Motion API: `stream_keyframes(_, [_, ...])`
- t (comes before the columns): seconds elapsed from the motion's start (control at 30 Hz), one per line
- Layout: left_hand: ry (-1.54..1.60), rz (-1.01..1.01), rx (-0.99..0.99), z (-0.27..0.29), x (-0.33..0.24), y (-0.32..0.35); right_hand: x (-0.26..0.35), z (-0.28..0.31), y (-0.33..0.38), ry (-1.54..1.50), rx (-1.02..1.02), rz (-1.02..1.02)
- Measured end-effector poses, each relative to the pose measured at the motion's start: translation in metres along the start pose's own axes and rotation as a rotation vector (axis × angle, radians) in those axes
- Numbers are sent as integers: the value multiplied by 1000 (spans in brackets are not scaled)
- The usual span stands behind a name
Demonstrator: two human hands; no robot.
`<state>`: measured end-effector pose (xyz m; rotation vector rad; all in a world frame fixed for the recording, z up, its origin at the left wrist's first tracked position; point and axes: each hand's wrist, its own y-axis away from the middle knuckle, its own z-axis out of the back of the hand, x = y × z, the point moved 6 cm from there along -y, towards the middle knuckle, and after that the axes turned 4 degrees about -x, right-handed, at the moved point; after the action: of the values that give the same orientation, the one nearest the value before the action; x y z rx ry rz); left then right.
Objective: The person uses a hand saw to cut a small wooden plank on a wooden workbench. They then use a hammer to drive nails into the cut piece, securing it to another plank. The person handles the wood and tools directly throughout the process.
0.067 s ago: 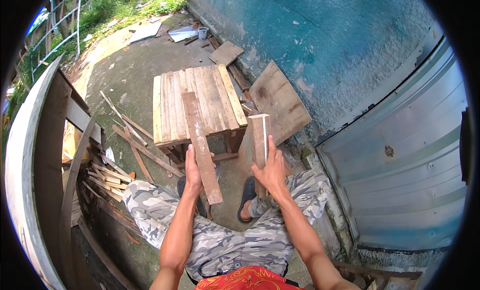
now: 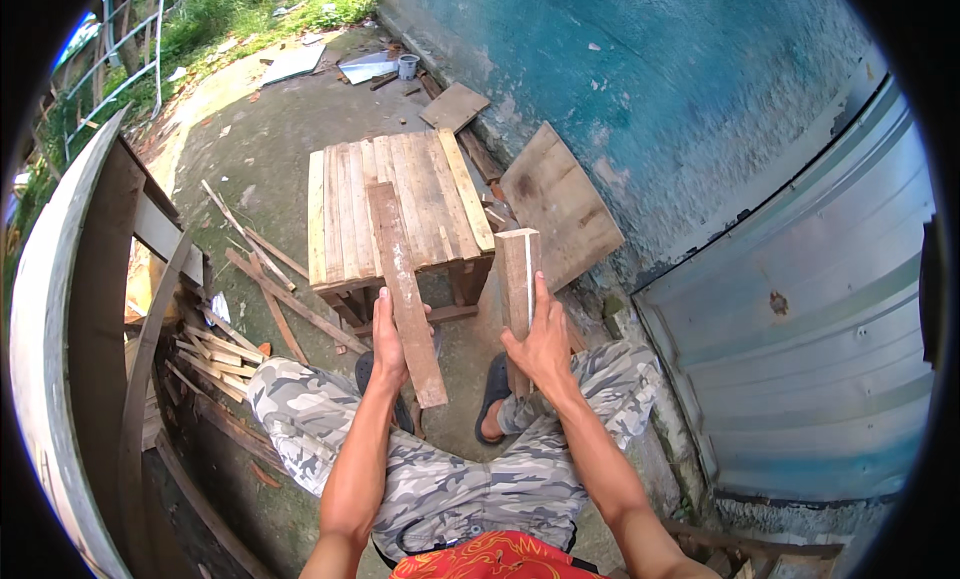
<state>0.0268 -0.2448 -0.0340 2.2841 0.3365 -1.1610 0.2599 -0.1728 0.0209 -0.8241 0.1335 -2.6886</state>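
My left hand (image 2: 389, 341) grips a flat brown wooden plank (image 2: 406, 289) by its left side, with its fingertips showing behind the far edge. The plank tilts, its upper end in front of the slatted tabletop of a small wooden table (image 2: 335, 209). In my right hand (image 2: 541, 347) is a thicker length of wood (image 2: 516, 279), held upright with a pale stripe along one edge. The two pieces are apart, one on each side of the gap between my knees. Part of the right piece's lower end is hidden by my hand.
Thin sticks (image 2: 285, 297) and a pile of cut wood strips (image 2: 215, 361) lie at the left, beside a curved-looking board (image 2: 85, 329). A plywood sheet (image 2: 560, 204) leans at the blue wall (image 2: 640, 79). A metal door (image 2: 800, 339) stands right; a small bucket (image 2: 407, 66) sits far off.
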Motion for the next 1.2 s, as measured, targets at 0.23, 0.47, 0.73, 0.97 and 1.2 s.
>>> stream_keyframes(0.23, [-151,-158,-41,13,-8,-4,27,-7,6,-148,-44,114])
stream_keyframes(0.47, [-694,-368,-337,19,-48,-12,13,-19,-14,-397,80,-101])
stream_keyframes(0.73, [-1487,-506,-416,-5,-123,-62,-13,-33,-60,-981,299,-273])
stream_keyframes(0.97, [-1728,-580,-380,11,-110,-125,-9,-36,-71,-1294,399,-357])
stream_keyframes(1.2, [-1122,-390,49,-35,-51,-80,11,-51,-83,-1141,388,-351])
